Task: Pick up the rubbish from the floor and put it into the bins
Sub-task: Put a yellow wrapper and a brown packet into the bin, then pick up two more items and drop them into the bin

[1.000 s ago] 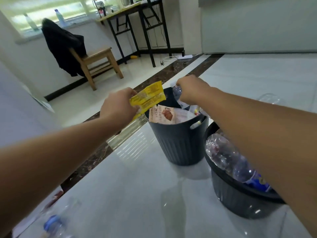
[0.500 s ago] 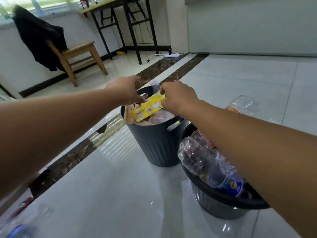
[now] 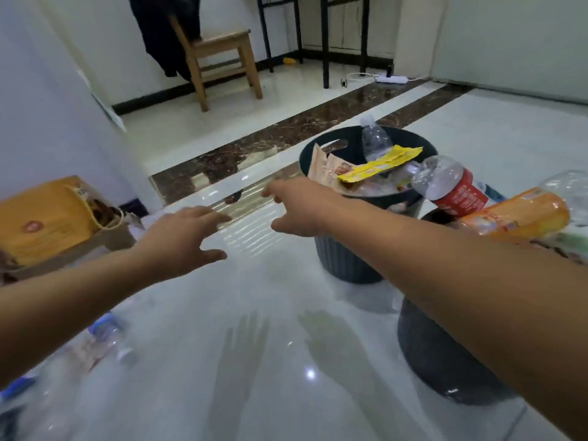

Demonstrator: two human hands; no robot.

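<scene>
Above the glossy white tiled floor, both hands hover with nothing in them. The left hand has its fingers spread and loose, thumb apart. The right hand is likewise slack, its fingers stretched out and its thumb hanging below. The two sets of fingertips are near each other but apart.

Just right of the right fingers, behind the back of that hand, stands a dark ribbed plastic bin, heaped full. The crinkled yellow wrapper lies on top of the heap, free of both hands. It rests across a tan printed snack packet, beside a clear plastic bottle standing neck-up.

Farther right of those fingers, past the forearm, a second dark round bin is heaped with a red-labelled clear bottle and an orange-labelled bottle.

Below and left of the left fingers, under that forearm, a blurred clear bottle with a blue cap lies on the floor. Left of the left fingers sits an orange paper bag. Far beyond all the fingertips stands a wooden chair draped with a dark jacket.
</scene>
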